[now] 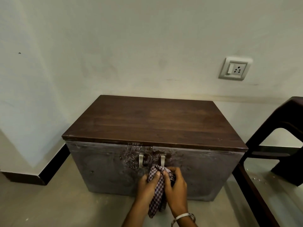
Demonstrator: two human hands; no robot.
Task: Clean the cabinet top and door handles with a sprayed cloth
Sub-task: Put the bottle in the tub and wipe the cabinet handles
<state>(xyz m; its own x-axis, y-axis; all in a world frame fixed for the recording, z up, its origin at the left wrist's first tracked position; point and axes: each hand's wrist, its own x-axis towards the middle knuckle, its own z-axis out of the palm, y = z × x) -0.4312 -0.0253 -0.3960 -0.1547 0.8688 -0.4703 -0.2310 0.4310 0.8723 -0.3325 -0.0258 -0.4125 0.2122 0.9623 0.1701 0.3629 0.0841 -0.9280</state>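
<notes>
A low cabinet stands against the wall, with a dark wood top [154, 122] and two grey doors streaked with smears. Two metal handles hang side by side at the door seam: the left handle [141, 160] and the right handle [162, 160]. Just below the right handle, my left hand [147, 185] and my right hand [176, 184] both grip a purple-and-white checked cloth [158, 190]. The cloth bunches at its top near the handle's lower end and hangs down between my wrists. A bracelet circles my right wrist.
A dark plastic chair [278, 145] stands close to the cabinet's right side. A wall socket with a switch [234, 69] is above the cabinet on the right. A wall corner with black skirting [49, 164] juts out on the left. The floor is grey concrete.
</notes>
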